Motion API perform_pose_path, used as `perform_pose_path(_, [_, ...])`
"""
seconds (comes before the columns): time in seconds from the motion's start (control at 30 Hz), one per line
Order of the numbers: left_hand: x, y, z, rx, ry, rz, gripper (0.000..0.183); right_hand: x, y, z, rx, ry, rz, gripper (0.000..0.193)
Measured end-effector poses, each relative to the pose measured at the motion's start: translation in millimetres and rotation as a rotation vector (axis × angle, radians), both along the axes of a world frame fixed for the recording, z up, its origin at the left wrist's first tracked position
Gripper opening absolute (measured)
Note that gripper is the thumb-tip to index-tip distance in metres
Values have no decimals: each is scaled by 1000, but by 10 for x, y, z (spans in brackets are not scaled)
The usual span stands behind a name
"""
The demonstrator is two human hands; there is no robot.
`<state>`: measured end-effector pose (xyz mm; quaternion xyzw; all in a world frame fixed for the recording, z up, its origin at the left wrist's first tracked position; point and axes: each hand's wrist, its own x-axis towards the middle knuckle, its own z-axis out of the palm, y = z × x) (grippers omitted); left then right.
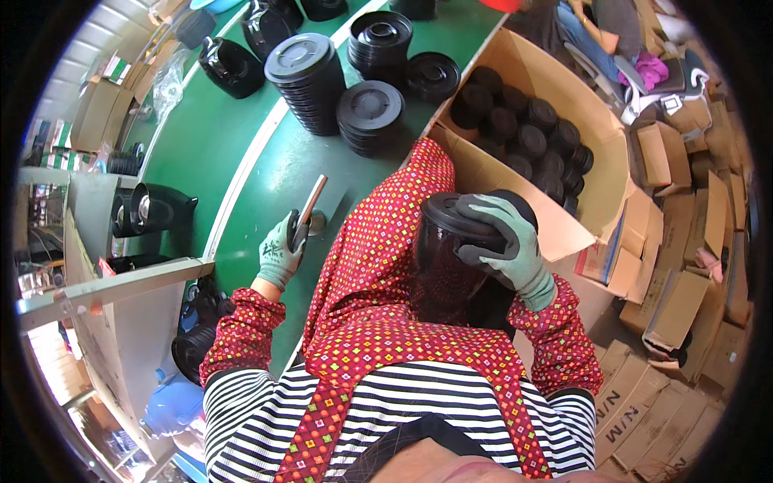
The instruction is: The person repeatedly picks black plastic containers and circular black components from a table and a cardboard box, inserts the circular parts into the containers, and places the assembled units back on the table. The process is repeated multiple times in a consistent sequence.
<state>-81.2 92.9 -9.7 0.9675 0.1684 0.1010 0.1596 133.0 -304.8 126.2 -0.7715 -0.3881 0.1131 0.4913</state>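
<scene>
My left hand [282, 248], in a grey-green glove with dark fingertips, is closed on a slim pinkish-brown bar [315, 197] that points up and away over the green table; its exact kind does not show. My right hand [509, 249], gloved alike, grips the dark round top of a glossy black canister [444, 278]. That canister stands in my lap against the red patterned apron [370, 258]. Behind my right fingers another dark round shape is partly hidden. A small round metallic piece [317, 224] shows beside the bar.
Stacks of black round discs [303, 80] stand on the green table [241, 185], with glossy black pots [230, 68] farther off. A cardboard box [596, 137] of black round parts is at my right. More cartons [644, 402] crowd the right. A metal-edged frame [113, 290] lies left.
</scene>
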Motion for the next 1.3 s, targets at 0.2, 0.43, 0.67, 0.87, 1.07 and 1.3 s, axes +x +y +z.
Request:
perform_pose_path(0.2, [150, -450, 691, -364, -176, -191, 101, 151, 9, -55, 363, 494, -224, 40])
perform_pose_path(0.43, [68, -855, 1530, -802, -270, -496, 89, 139, 957, 271, 650, 1094, -98, 60])
perform_pose_path(0.67, [-85, 54, 1532, -1228, -469, 171, 30, -90, 1767, -441, 263, 730, -175, 53])
perform_pose_path(0.87, [853, 1702, 732, -1006, -634, 507, 37, -297, 1594, -900, 165, 288, 33, 44])
perform_pose_path(1.07, [1387, 2667, 69, -519, -508, 730, 46, -339, 1648, -786, -56, -283, 187, 52])
perform_pose_path(1.3, [798, 2181, 540, -16, -496, 801, 104, -337, 1617, -821, -94, -325, 188, 50])
